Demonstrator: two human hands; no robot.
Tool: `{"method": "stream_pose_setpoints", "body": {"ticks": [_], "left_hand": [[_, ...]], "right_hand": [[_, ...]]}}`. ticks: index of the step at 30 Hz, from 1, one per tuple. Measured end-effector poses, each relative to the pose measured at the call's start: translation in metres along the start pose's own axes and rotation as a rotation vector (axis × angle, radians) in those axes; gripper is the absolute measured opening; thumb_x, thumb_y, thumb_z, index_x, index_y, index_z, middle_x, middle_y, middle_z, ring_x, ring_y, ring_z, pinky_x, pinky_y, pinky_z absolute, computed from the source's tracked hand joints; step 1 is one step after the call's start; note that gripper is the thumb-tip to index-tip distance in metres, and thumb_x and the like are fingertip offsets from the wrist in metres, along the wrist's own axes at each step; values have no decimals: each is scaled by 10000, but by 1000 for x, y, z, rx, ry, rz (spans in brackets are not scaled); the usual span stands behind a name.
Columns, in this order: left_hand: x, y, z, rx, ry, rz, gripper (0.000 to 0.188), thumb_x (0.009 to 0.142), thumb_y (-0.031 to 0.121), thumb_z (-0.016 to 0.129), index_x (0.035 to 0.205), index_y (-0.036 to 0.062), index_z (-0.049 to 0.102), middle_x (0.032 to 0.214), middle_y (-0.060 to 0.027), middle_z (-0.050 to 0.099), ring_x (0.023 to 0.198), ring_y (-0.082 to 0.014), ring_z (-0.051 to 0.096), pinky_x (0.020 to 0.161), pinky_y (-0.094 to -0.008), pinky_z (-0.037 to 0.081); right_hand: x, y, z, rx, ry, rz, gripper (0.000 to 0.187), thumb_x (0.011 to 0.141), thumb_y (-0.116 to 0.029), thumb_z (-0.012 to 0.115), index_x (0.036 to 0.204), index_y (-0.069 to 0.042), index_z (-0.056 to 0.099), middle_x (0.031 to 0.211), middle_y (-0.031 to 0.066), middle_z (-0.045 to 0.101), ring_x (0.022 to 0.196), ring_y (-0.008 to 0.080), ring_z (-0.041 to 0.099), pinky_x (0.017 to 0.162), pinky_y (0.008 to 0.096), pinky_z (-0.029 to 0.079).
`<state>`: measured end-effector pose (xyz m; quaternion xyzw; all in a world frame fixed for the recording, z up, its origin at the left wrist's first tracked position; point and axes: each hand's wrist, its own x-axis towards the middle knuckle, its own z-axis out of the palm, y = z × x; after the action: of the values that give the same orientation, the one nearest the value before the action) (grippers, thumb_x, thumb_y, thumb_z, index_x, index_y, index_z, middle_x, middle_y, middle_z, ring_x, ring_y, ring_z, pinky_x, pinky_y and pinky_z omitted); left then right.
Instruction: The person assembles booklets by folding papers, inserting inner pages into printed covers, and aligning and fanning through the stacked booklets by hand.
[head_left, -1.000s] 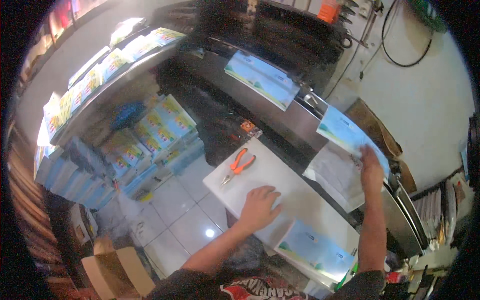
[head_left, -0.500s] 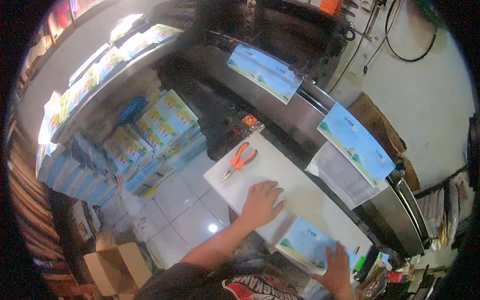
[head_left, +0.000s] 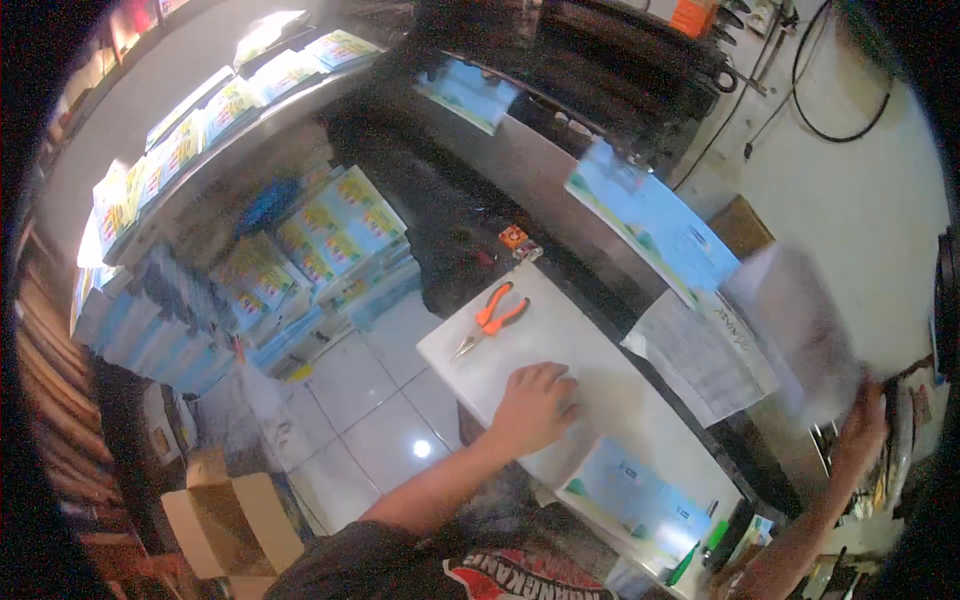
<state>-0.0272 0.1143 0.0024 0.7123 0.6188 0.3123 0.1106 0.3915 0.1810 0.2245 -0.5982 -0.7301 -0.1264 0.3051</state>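
The left forearm (head_left: 440, 488) slants in from the desk's (head_left: 630, 385) near side, bare, its left hand (head_left: 538, 407) palm down at that edge, fingers loosely bent and close together. The right forearm (head_left: 800, 538) stretches out past the desk's right end, elbow low; the right hand (head_left: 862, 420) is raised beyond it, fingers blurred.

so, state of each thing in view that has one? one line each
Pale sheet, raised, motion-blurred
Right hand, at that sheet's lower edge, grip too blurred to tell
Left hand, palm down at the white board, fingers loosely curled
Pliers, lying flat, handles spread
Cardboard box, open, flaps out
Blue-printed stack, lying flat, printed side up
Booklet piles, stacked
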Motion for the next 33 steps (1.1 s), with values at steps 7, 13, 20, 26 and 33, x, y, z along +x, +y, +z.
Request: {"method": "stream_pose_setpoints", "body": {"ticks": [7, 13, 20, 26, 33], "left_hand": [[-2, -8, 11, -12, 18, 6, 399, 834, 308, 678, 1176, 112, 611, 1293, -111, 536, 1245, -302, 469, 1037, -474, 347], [-2, -14, 13, 22, 24, 30, 387, 843, 335, 674, 1158, 118, 617, 1271, -105, 556, 1224, -294, 489, 1020, -455, 363], [-5, -10, 2, 60, 70, 26, 362, 834, 324, 683, 1124, 114, 634, 1253, -96, 569, 1206, -286, 502, 1003, -455, 373], [0, -3, 1, 50, 48, 28, 364, 821, 316, 688, 1116, 110, 637, 1267, -100, 560, 1214, -296, 488, 1009, -460, 368], [-5, -1, -12, 52, 12, 0, 372, 818, 317, 689, 1124, 110, 639, 1274, -93, 557, 1228, -295, 478, 1027, -476, 352]], "right_hand": [[76, -26, 167, -268, 60, -338, 518, 864, -2, 534, 1371, -110, 527, 1437, 126, 495, 1318, 302, 479, 1095, 397, 383], [2, -66, 220, -161, -81, -325, 424, 857, 24, 504, 1259, -71, 600, 1303, 177, 587, 1224, 357, 544, 1034, 438, 443], [-107, -84, 130, 157, -632, -86, 432, 827, -185, 685, 1215, -19, 595, 1264, 202, 598, 1157, 397, 563, 1011, 481, 432], [-209, -115, 63, -71, -697, -208, 542, 752, -178, 745, 1243, -19, 581, 1261, 222, 594, 1134, 404, 580, 1002, 459, 450], [-207, -87, 32, 345, -1111, 47, 460, 777, -151, 692, 1224, -72, 617, 1229, 187, 627, 1108, 374, 607, 1016, 436, 443]]}}
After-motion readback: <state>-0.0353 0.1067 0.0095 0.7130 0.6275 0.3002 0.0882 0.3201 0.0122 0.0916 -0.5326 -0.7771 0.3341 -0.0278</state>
